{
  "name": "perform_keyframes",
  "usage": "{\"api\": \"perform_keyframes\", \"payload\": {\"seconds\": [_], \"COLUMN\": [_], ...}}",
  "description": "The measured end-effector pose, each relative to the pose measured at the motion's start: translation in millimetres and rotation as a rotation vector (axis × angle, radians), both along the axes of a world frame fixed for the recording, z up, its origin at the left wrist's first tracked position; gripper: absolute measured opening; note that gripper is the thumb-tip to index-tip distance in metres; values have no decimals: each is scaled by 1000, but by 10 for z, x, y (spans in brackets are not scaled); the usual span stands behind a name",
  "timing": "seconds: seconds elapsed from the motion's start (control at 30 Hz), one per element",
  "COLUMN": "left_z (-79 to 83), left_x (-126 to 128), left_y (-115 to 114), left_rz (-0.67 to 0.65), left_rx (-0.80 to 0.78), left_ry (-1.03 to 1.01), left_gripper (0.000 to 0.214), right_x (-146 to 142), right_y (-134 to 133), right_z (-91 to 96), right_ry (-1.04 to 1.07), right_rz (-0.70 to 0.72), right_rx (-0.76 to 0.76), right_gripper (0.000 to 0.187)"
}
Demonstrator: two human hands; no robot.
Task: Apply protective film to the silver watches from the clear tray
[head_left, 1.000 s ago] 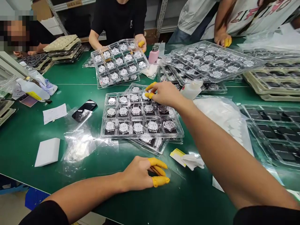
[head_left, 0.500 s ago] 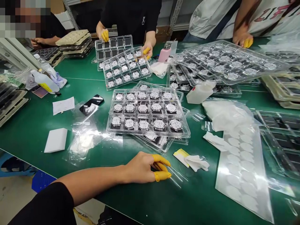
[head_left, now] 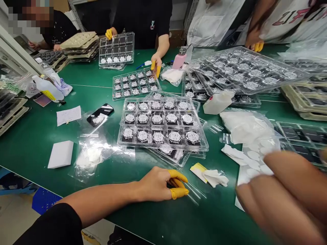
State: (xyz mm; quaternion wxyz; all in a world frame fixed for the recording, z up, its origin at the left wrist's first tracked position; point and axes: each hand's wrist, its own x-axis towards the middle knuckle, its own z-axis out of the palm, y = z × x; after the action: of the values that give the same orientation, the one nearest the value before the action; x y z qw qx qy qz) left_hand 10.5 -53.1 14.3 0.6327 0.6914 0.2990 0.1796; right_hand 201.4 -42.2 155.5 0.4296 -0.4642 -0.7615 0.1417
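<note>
My left hand (head_left: 163, 185) rests on the green table near its front edge. Its yellow-capped fingertips are pinched together on a thin clear film (head_left: 192, 192) that lies flat. Just beyond it is a clear lidded tray (head_left: 204, 147) of round silver watch faces, stacked on other trays. Only my blurred right forearm (head_left: 281, 200) shows at the lower right, above a sheet of white round pads (head_left: 251, 156); its hand is out of the picture. A crumpled white wipe with a yellow tab (head_left: 209, 175) lies between the two arms.
A white bottle (head_left: 218, 101), a phone (head_left: 100, 114), a white block (head_left: 60, 154) and clear bags (head_left: 92, 154) lie around the tray. Across the table a person's hand (head_left: 155, 66) touches another tray (head_left: 135, 85). More trays fill the right side.
My right hand left the tray, went out of view, and the forearm has now swung back in at the lower right. My left hand stayed put. The person opposite laid a tray flat.
</note>
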Motion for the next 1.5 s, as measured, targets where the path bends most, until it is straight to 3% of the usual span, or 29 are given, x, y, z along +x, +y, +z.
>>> {"api": "perform_keyframes", "payload": {"seconds": [0.07, 0.1, 0.13, 0.23, 0.3, 0.4, 0.57, 0.67, 0.73, 0.8, 0.9, 1.0, 1.07, 1.13, 1.37, 1.43, 1.5], "left_z": [-5, -7, -9, -7, 2, 19, 24, 14, 12, 16, 23, 18, 11, 8, 32, 38, 41], "left_x": [3, 5, 6, 4, -3, -11, -6, 3, 5, 3, -4, -6, -8, -13, -26, -15, -1], "left_y": [-3, -2, 1, 16, 27, 37, 35, 35, 37, 42, 49, 48, 40, 31, 42, 48, 56], "left_rz": [-1, -2, -4, -28, -50, -67, -62, -42, -22, 2, 57, 118, 128, 126, 98, 127, 171], "left_rx": [10, 11, 10, 6, -4, -8, -15, -16, -53, -108, -120, -91, -97, -102, -115, -164, -206], "left_ry": [13, 17, 19, 18, 27, 45, 39, 27, 18, 6, -29, -23, -10, -11, 12, -11, -26], "left_gripper": [41, 40, 39, 38, 40, 40, 38, 36, 36, 43, 64, 74, 71, 66, 55, 55, 57], "right_x": [-103, -172, -246, -465, -575, -655, -647, -572, -467, -334, -149, -43, -27, -43, 21, 208, 466], "right_y": [199, 416, 691, 1583, 1998, 2247, 2298, 2037, 1571, 916, -48, -556, -639, -628, -604, -615, -622], "right_z": [-16, -52, -107, -355, -534, -705, -648, -517, -468, -497, -698, -953, -1064, -1118, -1099, -1025, -953], "right_ry": [208, 321, 296, -75, -328, -479, -291, -43, 170, 365, 555, 643, 671, 686, 650, 467, 199], "right_rz": [-29, -62, -93, -106, -117, -126, -57, -125, -159, -121, -123, -171, -162, -156, -75, -83, -154], "right_rx": [-6, -35, -130, -318, -362, -368, -457, -460, -388, -409, -604, -877, -974, -961, -1049, -897, -599], "right_gripper": [45, 35, 31, 21, 17, 8, 17, 26, 35, 44, 47, 45, 45, 47, 61, 52, 35]}}
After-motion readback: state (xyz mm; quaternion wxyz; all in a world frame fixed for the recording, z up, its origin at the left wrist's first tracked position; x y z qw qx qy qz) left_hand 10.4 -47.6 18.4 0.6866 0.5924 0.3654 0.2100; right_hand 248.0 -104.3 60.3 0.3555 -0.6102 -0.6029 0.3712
